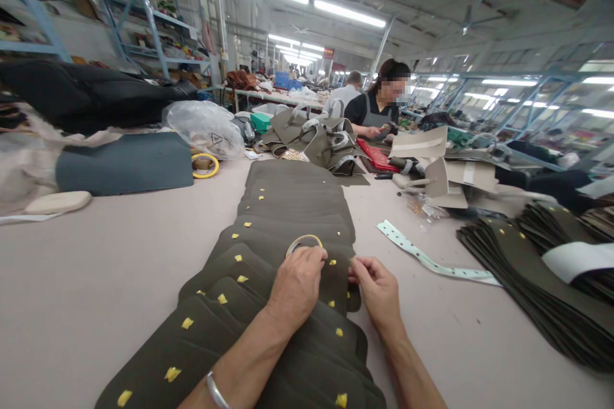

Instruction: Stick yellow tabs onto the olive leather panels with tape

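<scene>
Dark olive flat panels (288,204) lie overlapped in a long fanned row down the table, with small yellow tape pieces (187,323) stuck along both sides. My left hand (298,281) rests over the middle of the row, its fingers closed on a roll of yellow tape (305,240) whose rim shows above the knuckles. At the row's right edge, my right hand (378,294) is closed in a pinch. A tiny yellowish bit, which looks like tape, shows at its fingertips.
To the right lie stacked dark panels (527,294) and a pale green dotted strip (432,264). At the back are a heap of olive pieces (307,134), cardboard (460,172) and a co-worker (378,105). At left, another yellow roll (206,166) sits beside a dark grey sheet (125,165).
</scene>
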Demonstrator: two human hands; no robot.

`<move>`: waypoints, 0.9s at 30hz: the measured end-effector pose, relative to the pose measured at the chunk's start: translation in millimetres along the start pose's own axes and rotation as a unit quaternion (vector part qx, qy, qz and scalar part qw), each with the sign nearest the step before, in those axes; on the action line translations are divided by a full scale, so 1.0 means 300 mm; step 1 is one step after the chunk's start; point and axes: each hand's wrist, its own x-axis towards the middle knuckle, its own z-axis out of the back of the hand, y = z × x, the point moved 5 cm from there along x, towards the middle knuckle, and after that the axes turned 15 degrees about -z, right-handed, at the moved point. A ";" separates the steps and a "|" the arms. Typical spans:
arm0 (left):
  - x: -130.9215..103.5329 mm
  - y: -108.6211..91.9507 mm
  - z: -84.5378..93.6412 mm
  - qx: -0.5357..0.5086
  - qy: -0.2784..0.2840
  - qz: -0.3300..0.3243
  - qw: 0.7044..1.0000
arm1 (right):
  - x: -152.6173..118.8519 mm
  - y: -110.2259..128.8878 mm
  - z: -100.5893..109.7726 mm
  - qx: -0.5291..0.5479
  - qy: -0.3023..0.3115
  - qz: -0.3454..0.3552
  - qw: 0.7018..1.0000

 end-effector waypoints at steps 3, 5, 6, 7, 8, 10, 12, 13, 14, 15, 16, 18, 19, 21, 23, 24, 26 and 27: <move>0.009 -0.001 0.017 -0.023 -0.040 -0.029 0.999 | -0.034 0.007 -0.021 0.019 0.079 -0.010 0.997; 0.014 -0.002 0.026 -0.040 -0.053 -0.041 0.997 | -0.043 -0.001 -0.029 0.028 0.137 -0.037 0.989; 0.016 -0.003 0.028 -0.048 -0.051 -0.041 0.997 | -0.037 -0.006 -0.026 0.035 0.147 -0.048 0.987; 0.017 -0.004 0.029 -0.055 -0.045 -0.038 0.997 | -0.025 -0.010 -0.017 0.042 0.139 -0.054 0.988; 0.017 -0.005 0.029 -0.058 -0.037 -0.035 0.997 | -0.006 -0.015 -0.003 0.045 0.115 -0.055 0.991; 0.016 -0.010 0.025 -0.056 -0.018 -0.027 0.998 | 0.038 -0.025 0.025 0.026 0.055 -0.054 0.997; 0.013 -0.012 0.019 -0.047 0.001 -0.018 0.999 | 0.076 -0.035 0.036 -0.021 0.023 -0.054 0.998; 0.011 -0.011 0.015 -0.043 0.010 -0.013 0.999 | 0.089 -0.039 0.034 -0.046 0.021 -0.052 0.997; 0.010 -0.010 0.011 -0.039 0.018 -0.008 0.999 | 0.099 -0.043 0.029 -0.069 0.022 -0.050 0.996; 0.009 -0.009 0.007 -0.038 0.023 -0.003 0.999 | 0.104 -0.045 0.023 -0.089 0.022 -0.047 0.995; 0.008 -0.007 0.004 -0.037 0.027 0.002 0.999 | 0.105 -0.046 0.016 -0.108 0.021 -0.043 0.993; 0.007 -0.004 -0.003 -0.035 0.034 0.009 0.999 | 0.103 -0.044 0.003 -0.134 0.018 -0.039 0.990; 0.007 -0.002 -0.005 -0.033 0.036 0.012 0.999 | 0.100 -0.040 -0.003 -0.144 0.016 -0.037 0.989; 0.007 -0.002 -0.010 -0.030 0.040 0.015 0.999 | 0.095 -0.029 -0.013 -0.167 0.007 -0.026 0.986; 0.006 -0.002 -0.013 -0.028 0.042 0.014 0.999 | 0.094 -0.016 -0.022 -0.188 -0.003 -0.010 0.982; 0.005 -0.002 -0.013 -0.027 0.041 0.013 0.999 | 0.095 -0.010 -0.027 -0.197 -0.007 -0.002 0.980; 0.005 -0.001 -0.014 -0.024 0.042 0.010 0.999 | 0.098 -0.002 -0.034 -0.209 -0.010 0.010 0.978; 0.004 -0.001 -0.014 -0.024 0.042 0.010 0.999 | 0.101 -0.002 -0.037 -0.212 -0.010 0.011 0.977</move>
